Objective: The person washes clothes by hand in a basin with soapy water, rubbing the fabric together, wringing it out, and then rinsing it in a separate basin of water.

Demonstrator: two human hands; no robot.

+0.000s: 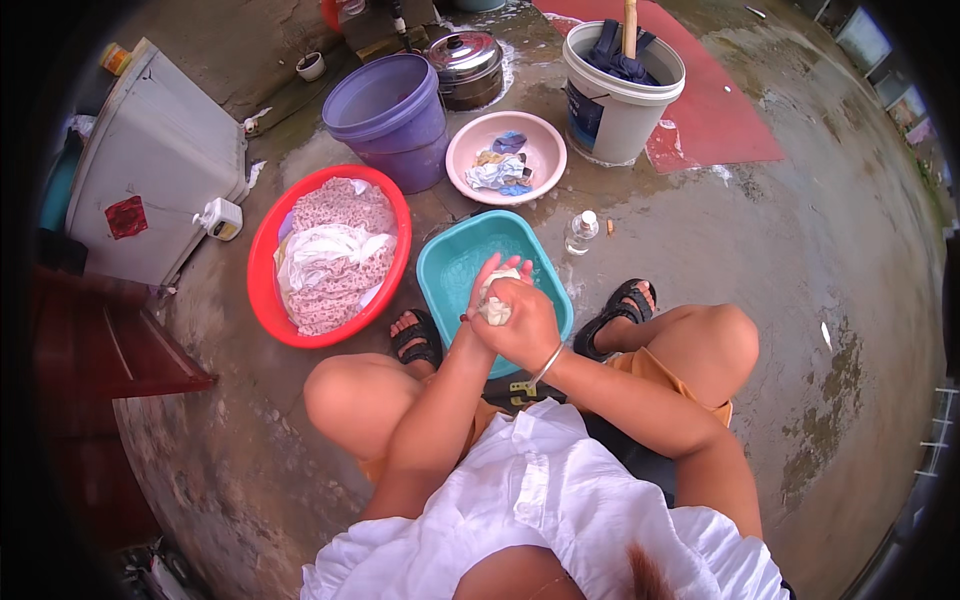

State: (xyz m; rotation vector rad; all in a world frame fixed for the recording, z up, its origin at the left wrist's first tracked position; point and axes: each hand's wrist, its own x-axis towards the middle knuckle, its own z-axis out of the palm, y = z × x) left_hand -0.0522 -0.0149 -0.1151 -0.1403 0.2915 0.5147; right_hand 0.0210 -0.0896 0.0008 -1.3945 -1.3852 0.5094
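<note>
Both of my hands meet over a teal plastic basin that holds water. A small wad of cream-white cloth is pressed between them. My right hand, with a bracelet at its wrist, closes over the cloth from above. Beneath and beside it lies my left hand, palm up with its fingers extended, touching the same cloth. Behind the teal basin is a pink basin with small wet cloths in it. To its left, a red basin is filled with floral fabric and a white cloth.
Beyond the basins are a purple bucket, a lidded steel pot and a white bucket with dark cloth and a stick. A clear bottle stands right of the teal basin. A white jug is at left, on wet concrete.
</note>
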